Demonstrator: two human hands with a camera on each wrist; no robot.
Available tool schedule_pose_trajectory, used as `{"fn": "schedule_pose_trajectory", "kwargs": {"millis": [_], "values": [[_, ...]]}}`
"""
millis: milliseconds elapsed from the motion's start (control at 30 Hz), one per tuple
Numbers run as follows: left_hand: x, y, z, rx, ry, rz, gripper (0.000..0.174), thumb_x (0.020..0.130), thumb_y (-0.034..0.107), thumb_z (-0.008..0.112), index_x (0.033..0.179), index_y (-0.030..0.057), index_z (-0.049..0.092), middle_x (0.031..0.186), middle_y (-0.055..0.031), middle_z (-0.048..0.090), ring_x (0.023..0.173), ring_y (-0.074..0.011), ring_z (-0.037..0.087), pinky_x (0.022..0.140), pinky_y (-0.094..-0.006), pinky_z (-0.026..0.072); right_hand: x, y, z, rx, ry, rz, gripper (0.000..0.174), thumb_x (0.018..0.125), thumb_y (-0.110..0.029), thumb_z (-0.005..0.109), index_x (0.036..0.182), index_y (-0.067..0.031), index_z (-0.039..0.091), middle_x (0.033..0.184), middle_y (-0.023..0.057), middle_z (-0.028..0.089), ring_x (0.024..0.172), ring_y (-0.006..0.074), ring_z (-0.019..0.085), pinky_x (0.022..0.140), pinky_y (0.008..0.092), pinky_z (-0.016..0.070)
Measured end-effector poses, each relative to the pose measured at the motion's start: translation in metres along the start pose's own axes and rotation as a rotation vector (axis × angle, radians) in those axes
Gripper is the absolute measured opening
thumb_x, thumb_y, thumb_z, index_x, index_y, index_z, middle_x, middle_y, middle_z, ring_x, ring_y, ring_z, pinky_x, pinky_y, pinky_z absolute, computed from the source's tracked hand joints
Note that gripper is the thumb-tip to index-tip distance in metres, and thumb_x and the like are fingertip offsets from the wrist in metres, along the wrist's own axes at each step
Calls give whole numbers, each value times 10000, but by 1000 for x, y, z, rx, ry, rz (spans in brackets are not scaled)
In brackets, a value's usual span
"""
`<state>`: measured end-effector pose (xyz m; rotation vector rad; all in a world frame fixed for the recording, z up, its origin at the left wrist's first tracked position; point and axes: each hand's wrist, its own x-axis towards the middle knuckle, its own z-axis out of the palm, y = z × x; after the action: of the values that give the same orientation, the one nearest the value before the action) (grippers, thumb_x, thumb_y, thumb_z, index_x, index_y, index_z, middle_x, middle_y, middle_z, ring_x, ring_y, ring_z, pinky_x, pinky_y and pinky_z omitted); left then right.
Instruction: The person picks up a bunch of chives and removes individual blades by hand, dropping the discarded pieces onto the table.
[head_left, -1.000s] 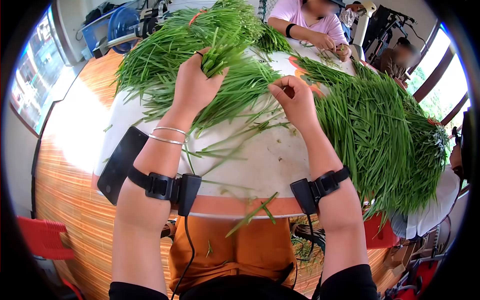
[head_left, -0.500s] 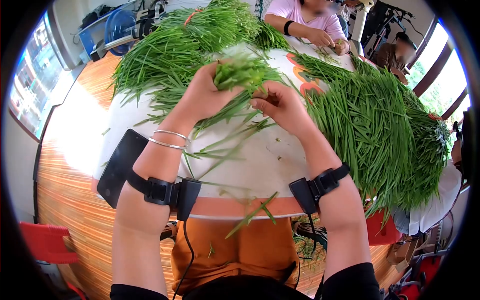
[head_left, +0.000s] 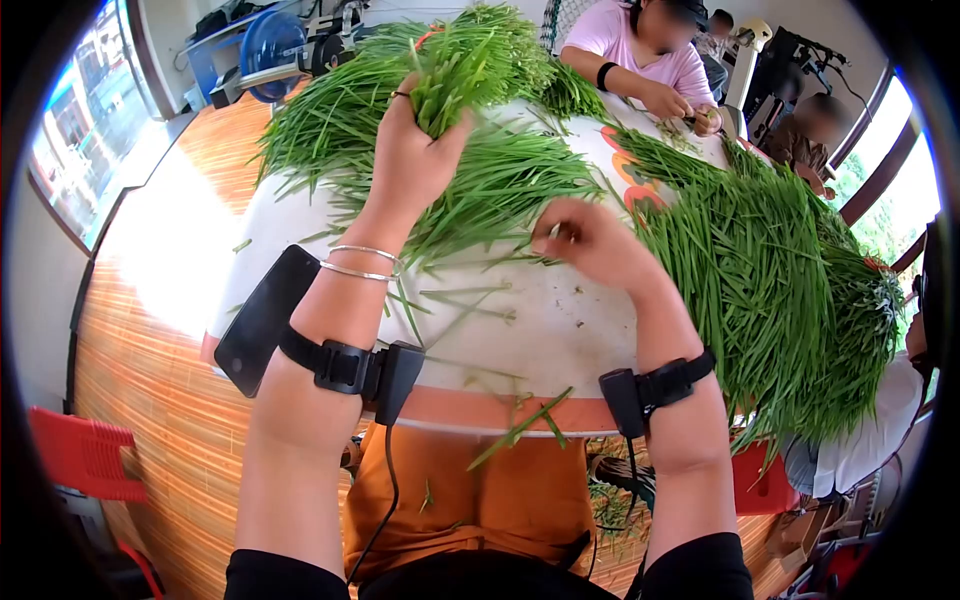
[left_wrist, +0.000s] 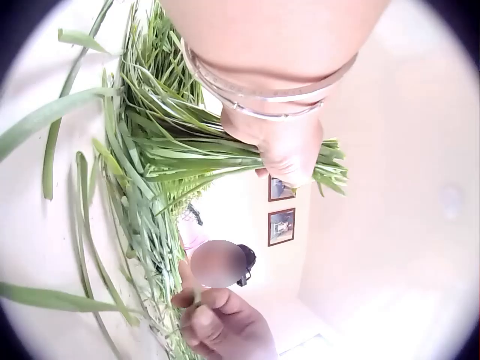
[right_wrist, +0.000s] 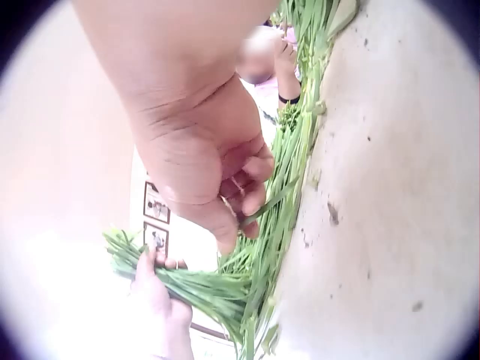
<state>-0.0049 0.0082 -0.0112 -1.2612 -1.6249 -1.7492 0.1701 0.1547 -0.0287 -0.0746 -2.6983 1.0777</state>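
My left hand grips a bunch of garlic chives, its cut ends poking up above the fist. The long leaves trail down to the table, as the left wrist view shows with the held bunch. To the right and lower, my right hand has its thumb and fingers curled together over the table. A thin green blade comes out from between its thumb and fingertips in the right wrist view. Loose chives lie spread beneath and between both hands.
A tied pile of chives lies at the back, and a large heap covers the table's right side. A black phone lies by my left forearm. Stray blades hang over the front edge. Across the table sits a person in pink.
My left hand with the bunch first came inward toward my right hand, then swung back up and away. My right hand met it near the middle, then drew back right and down.
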Motion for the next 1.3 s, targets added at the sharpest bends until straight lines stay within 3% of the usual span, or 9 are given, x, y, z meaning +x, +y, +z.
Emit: {"fn": "schedule_pose_trajectory", "kwargs": {"millis": [100,267,433,633,733,833,900,1233,1300], "values": [[-2,7,-2,15,-85,-77,326,768,150,666,1038,-1,563,904,-94,655,770,-188,617,722,-294,469,4,12,-11,502,124,77,128,855,-103,580,944,-11,568,746,51,614,553,73,473,502,214,389],[-6,15,6,-140,-305,-233,252,797,188,686,980,25,631,859,-22,653,775,-97,578,728,-255,459,5,7,-9,773,324,36,208,893,-132,545,1038,17,546,828,68,646,571,65,510,482,194,396],[-12,33,8,-184,-521,-391,247,776,140,705,967,3,630,863,-18,655,783,-82,573,736,-255,462,3,2,-5,762,326,70,198,883,-152,565,1003,5,566,830,56,651,586,59,535,491,187,409],[-17,28,14,-299,-610,-296,185,790,107,684,940,13,633,881,-28,661,758,-77,576,696,-250,473,7,-6,2,598,93,110,109,879,-115,564,905,-19,609,742,16,652,511,33,489,471,182,406],[-18,23,16,-374,-333,-269,166,828,166,650,934,40,629,789,-4,632,646,-62,534,584,-222,435,7,-1,3,545,89,103,102,875,-105,566,881,-15,615,729,11,646,529,30,493,474,181,414],[-6,9,1,-46,57,-158,209,846,254,636,900,51,634,756,-2,617,645,-81,538,605,-235,429,7,7,5,457,109,131,100,829,-110,618,872,-21,628,719,32,643,574,64,524,516,218,442],[5,5,-6,60,319,-75,219,846,254,634,809,38,640,750,-37,638,679,-144,584,645,-281,444,7,12,6,46,91,3,108,757,-114,671,832,-40,647,733,62,643,623,139,570,568,283,460],[1,7,-8,75,182,-46,209,858,216,621,784,20,631,734,-33,631,637,-99,551,642,-259,437,8,18,17,-302,-45,-49,98,727,-111,662,793,-44,634,771,94,629,710,248,606,648,348,467],[1,7,-3,72,249,-49,272,872,268,604,763,20,625,625,-5,578,581,-74,510,571,-219,398,9,21,12,-166,199,-147,71,794,-55,597,850,-13,587,780,86,605,701,186,558,658,295,455]]}}
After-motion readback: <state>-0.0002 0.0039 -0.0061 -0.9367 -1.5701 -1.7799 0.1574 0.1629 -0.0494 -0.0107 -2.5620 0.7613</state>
